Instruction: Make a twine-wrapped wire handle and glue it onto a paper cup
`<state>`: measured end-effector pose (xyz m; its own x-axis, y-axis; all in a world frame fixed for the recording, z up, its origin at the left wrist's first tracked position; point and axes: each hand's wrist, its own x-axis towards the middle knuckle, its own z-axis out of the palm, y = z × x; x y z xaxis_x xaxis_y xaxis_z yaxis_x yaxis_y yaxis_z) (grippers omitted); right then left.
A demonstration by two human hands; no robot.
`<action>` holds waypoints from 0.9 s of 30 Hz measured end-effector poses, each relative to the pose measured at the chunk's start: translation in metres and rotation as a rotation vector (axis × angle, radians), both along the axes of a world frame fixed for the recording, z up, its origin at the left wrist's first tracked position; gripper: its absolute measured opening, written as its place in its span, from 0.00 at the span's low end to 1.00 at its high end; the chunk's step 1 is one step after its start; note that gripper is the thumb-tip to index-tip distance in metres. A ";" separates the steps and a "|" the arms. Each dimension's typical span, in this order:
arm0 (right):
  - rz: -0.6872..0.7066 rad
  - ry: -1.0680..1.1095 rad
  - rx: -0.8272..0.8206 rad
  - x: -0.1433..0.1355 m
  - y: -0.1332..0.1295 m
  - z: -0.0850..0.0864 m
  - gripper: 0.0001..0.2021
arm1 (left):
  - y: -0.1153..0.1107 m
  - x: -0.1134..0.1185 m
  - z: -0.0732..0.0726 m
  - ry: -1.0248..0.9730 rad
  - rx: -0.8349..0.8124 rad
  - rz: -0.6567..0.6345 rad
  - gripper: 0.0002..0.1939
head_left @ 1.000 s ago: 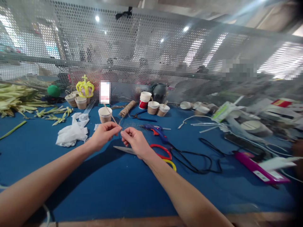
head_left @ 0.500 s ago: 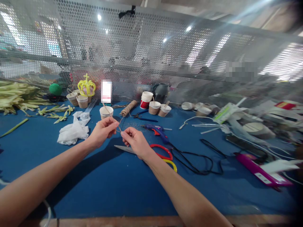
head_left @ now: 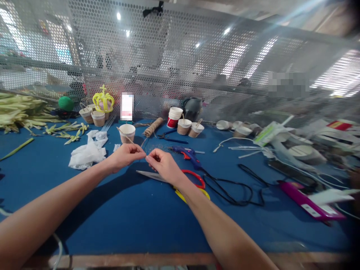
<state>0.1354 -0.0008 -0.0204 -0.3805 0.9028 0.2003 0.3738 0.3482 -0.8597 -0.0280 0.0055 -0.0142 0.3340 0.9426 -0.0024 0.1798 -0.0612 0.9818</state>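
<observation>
My left hand (head_left: pixel 128 155) is closed in a pinch on a thin strand of twine (head_left: pixel 144 142), its fingertips almost touching those of my right hand. My right hand (head_left: pixel 161 163) pinches the twine too, from the other side. Beyond the hands stands a paper cup (head_left: pixel 127 132) wrapped in brown twine, with a strand hanging at its front left. A roll of twine (head_left: pixel 153 127) lies behind, to the right of the cup. Under my right hand and forearm are large scissors (head_left: pixel 152 175) with one red and one yellow handle, blades pointing left.
A blue glue gun (head_left: pixel 189 155) with a black cord lies right of the hands, near dark blue pliers (head_left: pixel 176 140). A crumpled white plastic bag (head_left: pixel 87 153) is at left. Farther back are several wrapped cups (head_left: pixel 184 127) and a yellow crown-shaped piece (head_left: pixel 103 101). A purple power strip (head_left: pixel 309 202) lies right.
My hands have come closer together, with their fingertips now nearly meeting. My left hand has shifted slightly right and down, showing more of the cup. The yellow scissor handle shows more.
</observation>
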 end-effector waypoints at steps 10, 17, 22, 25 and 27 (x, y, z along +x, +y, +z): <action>0.009 -0.073 0.026 0.009 0.004 0.010 0.10 | -0.001 0.002 -0.004 -0.017 0.053 0.064 0.08; -0.526 -0.176 0.221 0.068 0.036 0.053 0.10 | -0.003 0.004 -0.006 -0.026 0.151 0.096 0.05; -0.572 -0.550 0.072 0.101 0.051 0.028 0.14 | -0.003 0.005 -0.006 -0.010 0.195 0.146 0.06; -0.592 -0.576 0.000 0.108 0.055 0.005 0.18 | -0.004 0.005 -0.006 -0.015 0.171 0.151 0.06; -0.616 -0.556 -0.018 0.110 0.056 -0.003 0.15 | -0.004 0.005 -0.007 -0.038 0.149 0.156 0.06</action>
<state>0.2454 0.0548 -0.0231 0.1440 0.9832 0.1124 0.8651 -0.0699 -0.4967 -0.0226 0.0018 -0.0208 0.1809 0.9719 0.1503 0.1613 -0.1801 0.9703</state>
